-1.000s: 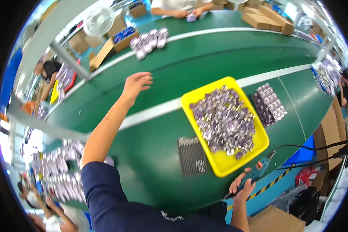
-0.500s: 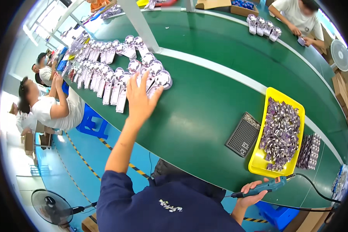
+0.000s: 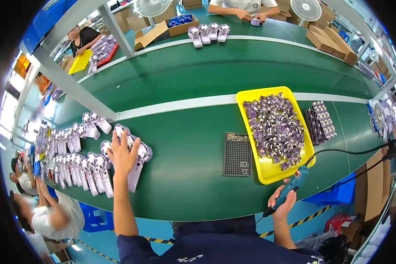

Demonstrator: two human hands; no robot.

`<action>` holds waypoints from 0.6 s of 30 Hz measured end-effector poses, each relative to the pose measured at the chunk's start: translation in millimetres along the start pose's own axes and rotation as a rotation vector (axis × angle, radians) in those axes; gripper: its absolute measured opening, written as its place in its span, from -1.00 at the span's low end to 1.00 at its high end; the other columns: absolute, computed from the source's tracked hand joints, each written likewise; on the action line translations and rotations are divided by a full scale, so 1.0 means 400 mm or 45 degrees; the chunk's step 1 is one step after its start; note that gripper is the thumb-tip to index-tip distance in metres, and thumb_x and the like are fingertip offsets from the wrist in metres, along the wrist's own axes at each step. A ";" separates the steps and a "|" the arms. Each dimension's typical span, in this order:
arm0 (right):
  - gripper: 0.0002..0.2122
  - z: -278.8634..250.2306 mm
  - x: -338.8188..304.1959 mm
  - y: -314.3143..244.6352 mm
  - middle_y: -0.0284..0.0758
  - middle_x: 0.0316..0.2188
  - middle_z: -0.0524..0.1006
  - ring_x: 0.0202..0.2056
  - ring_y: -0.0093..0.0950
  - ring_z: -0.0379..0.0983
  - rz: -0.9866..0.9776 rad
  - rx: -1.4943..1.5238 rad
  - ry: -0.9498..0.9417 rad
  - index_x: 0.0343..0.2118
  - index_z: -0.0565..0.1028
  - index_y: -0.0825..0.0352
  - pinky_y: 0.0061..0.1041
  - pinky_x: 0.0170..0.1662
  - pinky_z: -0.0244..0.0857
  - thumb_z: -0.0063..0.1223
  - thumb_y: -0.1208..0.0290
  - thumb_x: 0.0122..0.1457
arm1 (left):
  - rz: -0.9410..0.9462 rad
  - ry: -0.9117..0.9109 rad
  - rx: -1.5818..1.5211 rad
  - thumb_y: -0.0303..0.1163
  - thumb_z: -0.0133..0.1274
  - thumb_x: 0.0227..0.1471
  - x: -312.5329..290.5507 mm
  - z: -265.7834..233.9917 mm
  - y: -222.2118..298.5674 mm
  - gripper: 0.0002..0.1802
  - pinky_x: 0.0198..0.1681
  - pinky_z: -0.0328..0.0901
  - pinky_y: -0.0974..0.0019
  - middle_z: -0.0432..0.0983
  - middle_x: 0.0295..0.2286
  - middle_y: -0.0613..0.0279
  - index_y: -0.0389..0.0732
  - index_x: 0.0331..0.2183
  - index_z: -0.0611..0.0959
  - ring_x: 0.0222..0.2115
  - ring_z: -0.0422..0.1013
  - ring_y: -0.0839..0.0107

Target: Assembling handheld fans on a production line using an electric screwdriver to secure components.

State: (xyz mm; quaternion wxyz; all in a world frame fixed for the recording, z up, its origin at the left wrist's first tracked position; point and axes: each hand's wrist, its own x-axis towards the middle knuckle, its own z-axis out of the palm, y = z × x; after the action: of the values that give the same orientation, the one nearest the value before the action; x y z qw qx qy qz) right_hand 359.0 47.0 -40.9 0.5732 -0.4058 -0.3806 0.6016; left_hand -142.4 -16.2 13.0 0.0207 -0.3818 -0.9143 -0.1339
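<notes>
My left hand (image 3: 124, 158) lies over a small group of pale lilac plastic housings (image 3: 135, 176) with round heads and long bodies, at the left of the green bench. Its fingers are spread and rest on or just above the round heads; contact is partly hidden. Beyond it, more such housings (image 3: 81, 169) stand side by side in rows. At the lower right, my right hand (image 3: 281, 204) is wrapped around a teal electric screwdriver (image 3: 299, 175), its thin bit pointing down and left past the bench edge. A cable runs from its upper end toward the right.
A yellow tray (image 3: 268, 179) heaped with small purple circuit boards (image 3: 275, 127) stands right of centre. Left of it lies a black perforated tray (image 3: 236, 163); right of it, stacked board panels (image 3: 321, 123). A white rail (image 3: 176, 106) crosses behind. Co-workers sit opposite and at left.
The view has swung to the right and levelled out. My left hand stays over the housings with its fingers spread. The screwdriver now slants more steeply in my right hand.
</notes>
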 end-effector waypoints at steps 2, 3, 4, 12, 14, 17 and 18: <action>-0.47 -0.006 -0.004 0.000 -0.32 -0.56 0.33 -0.78 -0.56 0.21 -0.018 0.000 -0.017 0.12 0.22 0.37 -0.53 -0.74 0.19 -0.20 -0.05 0.37 | 0.080 -0.011 0.030 0.20 -0.02 0.16 -0.026 0.024 0.024 -0.25 0.31 -0.30 -0.35 -0.03 0.32 -0.13 -0.01 0.24 0.40 0.32 -0.01 -0.07; -0.47 -0.007 0.006 0.008 -0.32 -0.55 0.33 -0.78 -0.55 0.21 -0.032 0.003 -0.014 0.11 0.22 0.37 -0.52 -0.75 0.19 -0.21 -0.05 0.37 | 0.095 -0.008 0.003 0.18 0.00 0.16 -0.037 0.030 0.045 -0.27 0.31 -0.31 -0.35 -0.02 0.32 -0.13 -0.01 0.24 0.40 0.33 -0.03 -0.07; -0.48 -0.008 0.002 0.003 -0.31 -0.55 0.33 -0.78 -0.55 0.21 -0.025 -0.002 0.003 0.11 0.22 0.37 -0.51 -0.75 0.19 -0.21 -0.05 0.38 | 0.121 -0.053 0.006 0.18 0.00 0.16 -0.057 0.024 0.066 -0.27 0.31 -0.31 -0.35 -0.02 0.32 -0.13 -0.01 0.24 0.40 0.33 -0.03 -0.07; -0.54 0.106 0.086 -0.148 -0.29 -0.46 0.41 -0.64 -0.53 0.37 0.070 -0.496 -0.304 0.11 0.24 0.36 -0.55 -0.56 0.32 0.14 0.34 0.23 | 0.135 0.014 -0.031 0.13 -0.01 0.20 -0.159 0.028 0.180 -0.27 0.32 -0.39 -0.33 -0.04 0.32 -0.19 -0.01 0.27 0.34 0.34 -0.11 -0.12; -0.53 0.108 0.165 -0.190 -0.38 -0.47 0.44 -0.56 -0.59 0.42 0.014 -0.963 -0.426 0.07 0.35 0.35 -0.59 -0.47 0.33 0.28 0.45 0.12 | 0.133 0.052 -0.060 0.16 -0.03 0.20 -0.160 0.033 0.192 -0.24 0.32 -0.38 -0.34 -0.06 0.32 -0.18 -0.02 0.29 0.32 0.34 -0.12 -0.14; -0.59 0.153 0.302 -0.220 -0.42 -0.42 0.54 -0.42 -0.58 0.50 -0.131 -1.432 -0.418 0.00 0.44 0.36 -0.52 -0.31 0.40 0.31 0.42 0.10 | 0.369 0.146 -0.165 -0.05 0.14 0.12 -0.188 -0.023 0.201 -0.27 0.32 -0.25 -0.23 0.13 0.26 -0.07 -0.05 0.25 0.36 0.31 -0.04 -0.11; -0.59 0.162 0.342 -0.224 -0.38 -0.36 0.59 -0.35 -0.54 0.54 -0.258 -1.483 -0.447 0.00 0.45 0.37 -0.49 -0.23 0.41 0.31 0.42 0.09 | 0.563 0.153 -0.318 -0.15 0.20 0.07 -0.208 -0.051 0.195 -0.28 0.32 -0.20 -0.18 0.21 0.22 -0.02 -0.06 0.23 0.39 0.29 0.00 -0.10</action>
State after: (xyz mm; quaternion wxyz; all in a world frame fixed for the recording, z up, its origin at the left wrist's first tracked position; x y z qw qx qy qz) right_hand 331.5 188.9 59.3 0.2406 -0.5088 -0.7721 0.2953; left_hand -30.0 -27.0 38.9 0.0564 -0.5632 -0.7822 -0.2603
